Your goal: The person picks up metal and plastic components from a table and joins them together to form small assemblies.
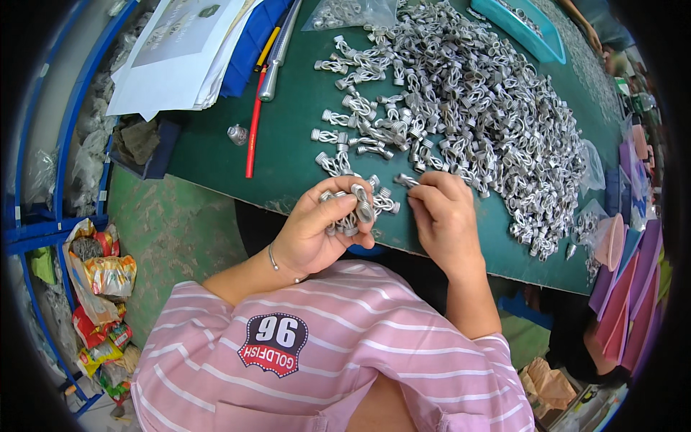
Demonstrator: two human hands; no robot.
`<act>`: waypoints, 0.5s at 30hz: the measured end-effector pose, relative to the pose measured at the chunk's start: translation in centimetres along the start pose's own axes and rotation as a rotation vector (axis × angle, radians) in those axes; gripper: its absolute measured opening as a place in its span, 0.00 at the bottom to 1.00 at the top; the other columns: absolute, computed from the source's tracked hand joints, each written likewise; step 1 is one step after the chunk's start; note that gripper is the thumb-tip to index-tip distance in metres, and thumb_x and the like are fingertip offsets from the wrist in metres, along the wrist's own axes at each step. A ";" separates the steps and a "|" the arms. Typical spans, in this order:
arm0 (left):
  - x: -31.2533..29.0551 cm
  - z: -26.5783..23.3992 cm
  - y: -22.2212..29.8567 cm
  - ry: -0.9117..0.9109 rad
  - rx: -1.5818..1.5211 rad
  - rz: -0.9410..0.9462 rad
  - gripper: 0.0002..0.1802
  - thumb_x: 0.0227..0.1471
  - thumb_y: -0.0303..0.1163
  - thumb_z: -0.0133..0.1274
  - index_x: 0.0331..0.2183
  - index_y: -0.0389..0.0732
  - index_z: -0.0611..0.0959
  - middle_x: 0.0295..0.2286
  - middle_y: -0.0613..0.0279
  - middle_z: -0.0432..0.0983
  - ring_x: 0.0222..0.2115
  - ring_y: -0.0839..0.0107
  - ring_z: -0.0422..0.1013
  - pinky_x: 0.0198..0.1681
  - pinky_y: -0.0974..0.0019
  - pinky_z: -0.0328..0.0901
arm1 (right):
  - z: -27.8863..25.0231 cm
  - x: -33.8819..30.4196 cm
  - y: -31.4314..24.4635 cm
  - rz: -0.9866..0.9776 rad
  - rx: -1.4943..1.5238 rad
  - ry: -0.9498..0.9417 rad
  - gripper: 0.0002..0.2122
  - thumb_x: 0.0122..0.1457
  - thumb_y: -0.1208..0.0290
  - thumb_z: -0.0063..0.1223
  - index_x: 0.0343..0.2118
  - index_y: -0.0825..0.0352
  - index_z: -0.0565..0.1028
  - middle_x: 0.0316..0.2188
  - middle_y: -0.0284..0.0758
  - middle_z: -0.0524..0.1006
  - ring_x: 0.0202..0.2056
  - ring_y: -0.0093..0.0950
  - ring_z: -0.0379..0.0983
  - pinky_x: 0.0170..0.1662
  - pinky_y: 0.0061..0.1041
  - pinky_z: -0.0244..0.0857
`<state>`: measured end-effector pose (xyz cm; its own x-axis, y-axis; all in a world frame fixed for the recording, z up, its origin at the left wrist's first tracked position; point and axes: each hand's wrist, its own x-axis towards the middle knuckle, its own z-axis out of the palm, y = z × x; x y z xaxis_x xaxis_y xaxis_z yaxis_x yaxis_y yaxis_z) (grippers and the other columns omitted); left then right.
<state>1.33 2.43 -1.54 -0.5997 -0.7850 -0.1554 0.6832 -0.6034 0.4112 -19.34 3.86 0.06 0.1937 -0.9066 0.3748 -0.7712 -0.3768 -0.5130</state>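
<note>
My left hand [311, 229] is closed around several small silvery metal loops with ribbed collars [362, 204], the thumb pressing on the one nearest the fingertips. Between the thumb and fingers of my right hand [452, 219] is one more looped metal piece [404, 180], held just above the table edge. A large heap of the same looped pieces [497, 115] covers the right and middle of the green table [295, 137]. Loose ones [330, 135] lie at the heap's left side, in front of my left hand.
A red pencil [254, 129], a metal rod [272, 75] and a small clear cap-like item [237, 135] lie left. Papers [165, 57] rest beside a blue bin [245, 61]. A turquoise tray [529, 32] stands far right, near another person's arm [586, 29]. Blue shelving [68, 115] borders the left.
</note>
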 end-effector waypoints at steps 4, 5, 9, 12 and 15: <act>0.3 3.1 1.0 0.319 -0.096 -0.042 0.15 0.54 0.31 0.42 0.42 0.36 0.70 0.28 0.57 0.65 0.25 0.72 0.66 0.24 0.68 0.69 | -1.0 -1.5 0.9 0.119 0.058 0.094 0.08 0.43 0.82 0.55 0.29 0.67 0.72 0.31 0.36 0.72 0.33 0.36 0.67 0.38 0.30 0.59; 0.2 2.4 0.9 0.195 -0.129 -0.049 0.14 0.53 0.31 0.42 0.42 0.36 0.71 0.30 0.57 0.67 0.26 0.72 0.66 0.23 0.69 0.67 | -1.2 -1.6 0.8 0.140 0.073 0.124 0.09 0.43 0.82 0.55 0.30 0.67 0.72 0.31 0.36 0.72 0.33 0.36 0.67 0.38 0.30 0.59; -1.3 -0.6 2.0 -0.102 -0.175 -0.151 0.09 0.51 0.29 0.46 0.35 0.36 0.74 0.24 0.60 0.65 0.20 0.76 0.60 0.14 0.76 0.53 | -0.8 -1.5 0.2 0.124 -0.063 0.071 0.10 0.44 0.79 0.56 0.32 0.67 0.72 0.29 0.38 0.71 0.33 0.37 0.67 0.37 0.30 0.59; -3.5 -2.4 3.5 -0.161 0.145 -0.304 0.06 0.46 0.25 0.51 0.29 0.32 0.76 0.17 0.54 0.64 0.12 0.76 0.57 0.09 0.77 0.50 | -0.5 -2.0 0.8 0.090 -0.060 0.095 0.09 0.45 0.79 0.56 0.32 0.68 0.73 0.28 0.37 0.70 0.32 0.37 0.67 0.36 0.31 0.59; -4.4 -4.5 3.5 0.094 0.460 -0.618 0.09 0.47 0.28 0.53 0.30 0.32 0.76 0.17 0.56 0.66 0.12 0.78 0.58 0.10 0.78 0.50 | -0.5 -2.4 0.7 0.188 0.059 0.170 0.05 0.49 0.81 0.53 0.30 0.70 0.73 0.25 0.39 0.71 0.27 0.35 0.68 0.30 0.26 0.61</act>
<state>8.25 3.11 -3.47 -0.7636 -0.3456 -0.5454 -0.0182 -0.8328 0.5532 -20.69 5.86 -0.83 -0.0578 -0.9188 0.3904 -0.7461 -0.2201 -0.6284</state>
